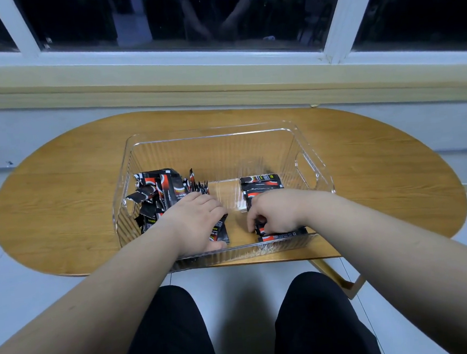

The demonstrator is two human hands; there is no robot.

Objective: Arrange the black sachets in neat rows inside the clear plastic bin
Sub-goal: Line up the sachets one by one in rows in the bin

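Note:
A clear plastic bin (212,139) stands on the oval wooden table. A loose heap of black and red sachets (159,192) fills its left side. A neat row of flat sachets (260,182) runs along its right side. My left hand (199,221) is inside the bin and grips a single sachet (220,231) between fingers and thumb. My right hand (274,212) is at the near end of the row, fingers curled, pinching a sachet (283,235) lying by the bin's front wall.
The wooden table (61,201) sits against a wall under a window sill (218,74). The bin's right wall has a cut-out handle (307,171). My legs in black trousers are below the table's near edge.

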